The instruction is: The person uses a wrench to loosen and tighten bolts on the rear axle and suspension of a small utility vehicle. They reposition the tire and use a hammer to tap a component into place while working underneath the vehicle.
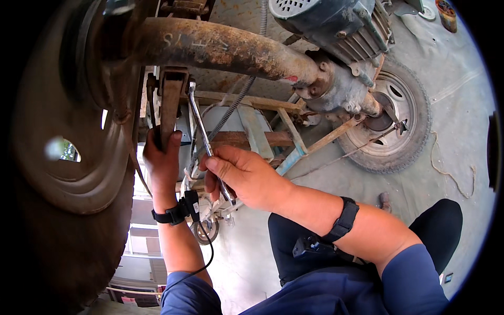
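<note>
My right hand (239, 173) is closed round the shank of a long chrome wrench (197, 116). The wrench's upper end sits at a bolt beside a rusty steel bracket (170, 100), below a thick rusty axle tube (226, 50). My left hand (164, 157) reaches up at the bracket's lower end, its fingers closed round a thin dark tool (151, 102). That tool runs up along the bracket's left side to another fastener; its exact kind is hard to make out. Part of my left hand's grip is hidden by the thumb and the bracket.
A large wheel (68, 173) stands close on the left. At the upper right are a grey finned motor (336, 26) and a smaller tyred wheel (391, 115). A blue and rusty frame (296, 136) and a flexible conduit (233, 107) cross behind my hands. A rusty can (447, 16) stands far right.
</note>
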A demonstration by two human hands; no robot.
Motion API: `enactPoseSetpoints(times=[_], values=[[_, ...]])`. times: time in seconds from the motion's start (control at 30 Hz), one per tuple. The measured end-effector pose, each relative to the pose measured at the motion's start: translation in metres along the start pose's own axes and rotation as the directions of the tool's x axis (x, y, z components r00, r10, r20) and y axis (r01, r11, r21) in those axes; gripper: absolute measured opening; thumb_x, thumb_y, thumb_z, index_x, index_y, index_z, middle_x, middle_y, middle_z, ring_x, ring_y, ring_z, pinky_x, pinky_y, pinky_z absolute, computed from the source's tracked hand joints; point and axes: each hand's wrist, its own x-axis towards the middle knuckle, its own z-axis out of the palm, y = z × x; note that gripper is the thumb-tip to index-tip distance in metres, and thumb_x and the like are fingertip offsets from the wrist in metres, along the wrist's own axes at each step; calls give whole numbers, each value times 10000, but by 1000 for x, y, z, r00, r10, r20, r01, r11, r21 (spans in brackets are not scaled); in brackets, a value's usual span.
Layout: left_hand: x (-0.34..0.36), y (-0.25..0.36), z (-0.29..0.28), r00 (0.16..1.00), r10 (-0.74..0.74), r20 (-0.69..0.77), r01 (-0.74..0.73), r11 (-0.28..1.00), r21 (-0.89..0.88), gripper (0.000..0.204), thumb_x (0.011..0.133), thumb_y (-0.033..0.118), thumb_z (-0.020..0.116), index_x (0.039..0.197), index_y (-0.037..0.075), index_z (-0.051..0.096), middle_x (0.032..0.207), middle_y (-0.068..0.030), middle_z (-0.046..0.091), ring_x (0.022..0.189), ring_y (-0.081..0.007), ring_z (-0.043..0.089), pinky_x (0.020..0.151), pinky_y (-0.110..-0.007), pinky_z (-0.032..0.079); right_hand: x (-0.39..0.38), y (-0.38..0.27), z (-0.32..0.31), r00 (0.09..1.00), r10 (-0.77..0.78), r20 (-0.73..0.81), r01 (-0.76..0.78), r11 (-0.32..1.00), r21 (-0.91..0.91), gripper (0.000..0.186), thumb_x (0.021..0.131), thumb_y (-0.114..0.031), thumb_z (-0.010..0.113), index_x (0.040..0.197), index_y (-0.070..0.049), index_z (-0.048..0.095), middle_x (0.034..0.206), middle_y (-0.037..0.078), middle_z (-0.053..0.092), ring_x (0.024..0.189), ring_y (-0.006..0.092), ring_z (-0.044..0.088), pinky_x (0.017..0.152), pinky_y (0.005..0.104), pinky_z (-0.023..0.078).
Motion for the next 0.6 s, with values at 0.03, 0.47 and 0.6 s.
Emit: enactPoseSetpoints(times=[0.03,0.47,0.6], values=[[-1,1,3,1000,5,-12,-5,1000,8,414,868,308,722,1078,-20,581,863,-100,626,759,-185,555,722,-309,471,0,-1,-1,1000,10,-15,-10,1000,-11,285,1041,-305,452,1036,-45,570,806,23,642,672,84,589,557,212,409],[0,5,5,999,19,-28,-18,999,27,397,873,301,727,1074,-13,591,864,-62,625,770,-147,544,721,-291,467,14,-28,-22,963,125,241,-103,990,-100,171,1005,-166,494,1084,-20,457,813,78,648,708,148,643,545,268,508],[1,0,4,1000,10,-8,-10,999,-34,374,871,294,736,1046,-3,590,843,-29,603,753,-119,518,705,-267,453,7,-34,-25,932,182,314,-168,983,-69,204,1016,-203,490,1115,-30,444,863,98,651,771,172,659,599,282,550]])
